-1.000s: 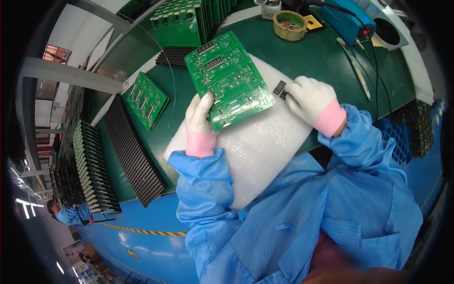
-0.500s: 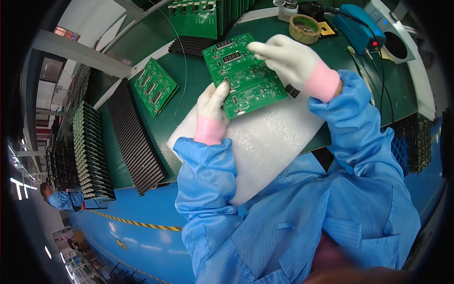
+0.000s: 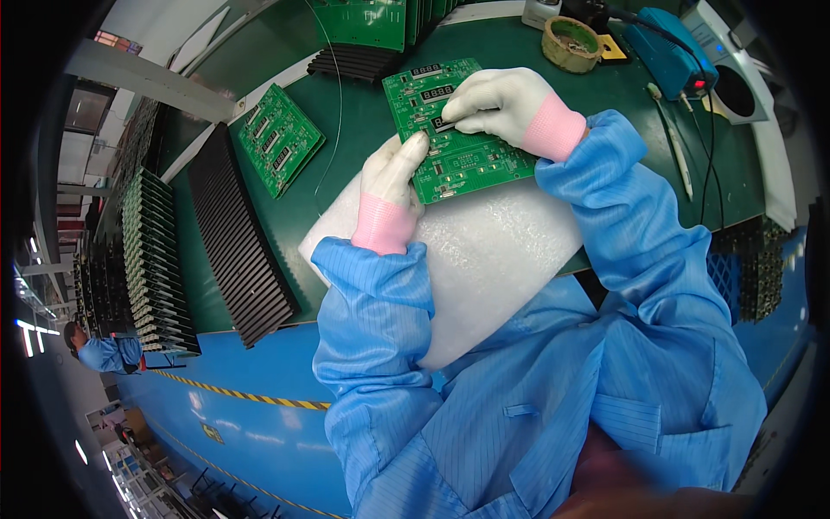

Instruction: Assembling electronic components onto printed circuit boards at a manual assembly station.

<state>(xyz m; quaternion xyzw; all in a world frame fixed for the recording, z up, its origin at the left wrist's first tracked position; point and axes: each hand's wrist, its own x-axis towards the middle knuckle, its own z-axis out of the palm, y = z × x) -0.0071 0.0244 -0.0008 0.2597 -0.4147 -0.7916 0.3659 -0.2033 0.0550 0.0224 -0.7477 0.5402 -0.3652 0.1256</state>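
A green circuit board (image 3: 474,164) is tilted above a white foam sheet (image 3: 497,251). Along its left edge, my left hand (image 3: 391,173) grips it, thumb on top and the other fingers partly hidden. My right hand (image 3: 501,104), gloved in white like the left, is closed with thumb and fingertips on a small black digit display (image 3: 441,124) at the middle of the board. Two more black displays, an upper one (image 3: 426,71) and a lower one (image 3: 437,92), sit on the board's far part. The display's underside cannot be seen.
Another green board stack (image 3: 278,143) lies to the left, beside a long black ribbed rack (image 3: 242,238). Boards stand upright at the back (image 3: 367,22). A round pot (image 3: 571,45), a blue soldering station (image 3: 661,52) and a pen-shaped tool (image 3: 674,147) are at the right.
My right hand has moved down and left over the board, and a third black display now shows at its fingertips. My left hand keeps its grip. The view has shifted slightly.
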